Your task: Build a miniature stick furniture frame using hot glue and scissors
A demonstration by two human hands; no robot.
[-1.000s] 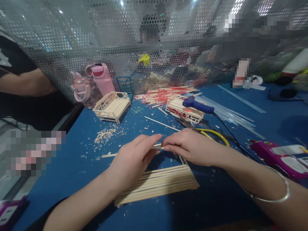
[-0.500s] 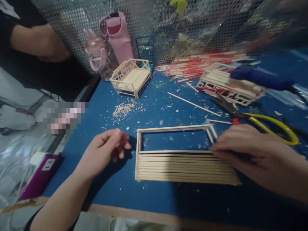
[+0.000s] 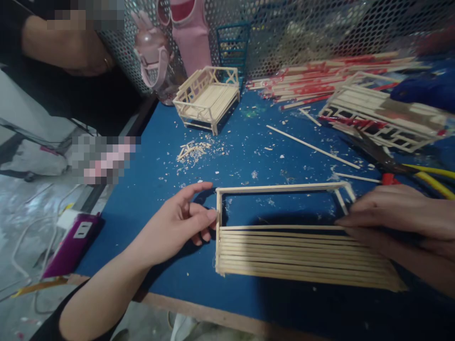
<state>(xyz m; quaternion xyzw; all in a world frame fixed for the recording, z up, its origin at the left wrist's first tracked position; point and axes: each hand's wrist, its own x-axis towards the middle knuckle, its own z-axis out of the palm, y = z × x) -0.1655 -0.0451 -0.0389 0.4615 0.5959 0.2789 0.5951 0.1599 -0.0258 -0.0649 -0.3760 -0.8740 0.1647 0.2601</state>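
Observation:
A rectangular frame of thin wooden sticks (image 3: 284,187) lies on the blue table. Its near part is covered by a row of parallel sticks (image 3: 284,255); the far part is an opening. At the right side of the frame, my right hand (image 3: 398,222) is closed, its thumb and fingers pinching the right end of the uppermost wooden stick (image 3: 277,228). That end is hidden under the fingers. My left hand (image 3: 181,218) is at the frame's left side, index finger stretched to the far left corner and thumb tip at the side bar, the other fingers loosely bent.
A small stick-built bench (image 3: 209,97) stands behind, near wood scraps (image 3: 194,151). Scissors (image 3: 387,156), a loose stick (image 3: 313,147), red-wrapped stick bundles (image 3: 320,80) and another stick model (image 3: 377,109) lie right. A pink bottle (image 3: 152,61) and another person's arm (image 3: 67,47) are left.
My left hand has moved right to the frame's left side, with its index finger stretching out. My right hand keeps pinching at the stick's right end. The view has shifted slightly.

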